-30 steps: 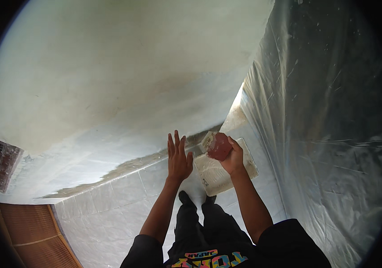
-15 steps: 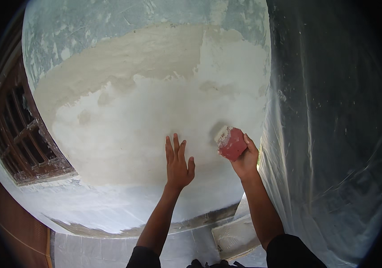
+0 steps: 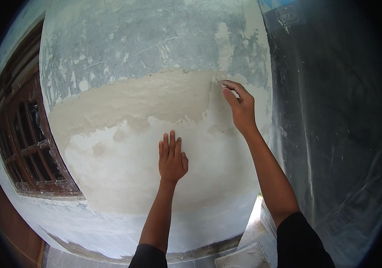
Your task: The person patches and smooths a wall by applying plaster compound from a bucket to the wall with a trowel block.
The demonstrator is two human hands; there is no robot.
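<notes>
A wall (image 3: 141,98) fills the middle, grey and mottled at the top, with a beige plaster band and smoother white below. My left hand (image 3: 172,163) lies flat against the white area, fingers extended. My right hand (image 3: 242,107) is higher and to the right, at the beige band near the wall's right side. Its fingers curl round something pale at the tips, mostly hidden by the hand; I cannot make out whether it is the red block seen earlier.
A dark wooden barred window (image 3: 34,143) is at the left. Plastic sheeting (image 3: 338,134) hangs along the right. A pale rectangular tray (image 3: 240,259) lies on the floor at the bottom, beside the wall's base.
The view has tilted up the wall. My right hand has risen to the plaster band, and the red block it held no longer shows. My left hand now appears flat on the wall.
</notes>
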